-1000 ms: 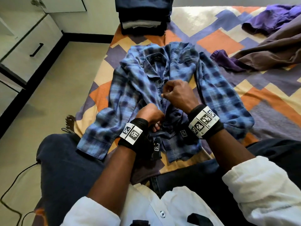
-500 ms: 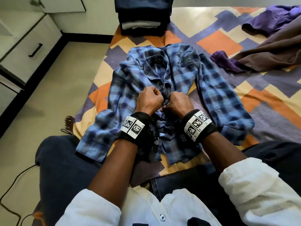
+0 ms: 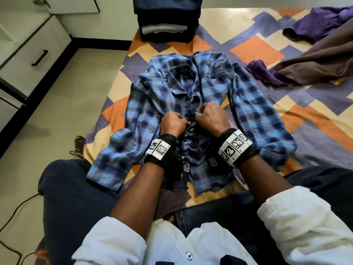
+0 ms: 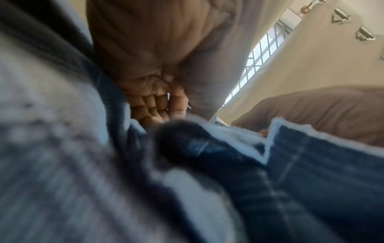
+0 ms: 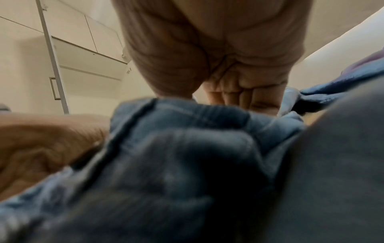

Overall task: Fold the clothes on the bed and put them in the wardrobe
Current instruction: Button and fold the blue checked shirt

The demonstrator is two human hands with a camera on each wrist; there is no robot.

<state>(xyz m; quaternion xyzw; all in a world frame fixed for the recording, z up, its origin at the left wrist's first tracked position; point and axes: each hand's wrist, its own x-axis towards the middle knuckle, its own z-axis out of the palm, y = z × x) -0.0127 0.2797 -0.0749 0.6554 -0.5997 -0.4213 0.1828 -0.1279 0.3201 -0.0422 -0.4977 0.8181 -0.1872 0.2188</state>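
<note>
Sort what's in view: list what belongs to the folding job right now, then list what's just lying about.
In the job:
- blue plaid shirt, spread on the bed
- left hand and right hand, both gripping the shirt's front placket
- purple garment and brown garment, unfolded
- stack of folded clothes

Lying about:
- drawer unit
- black cable on the floor
</note>
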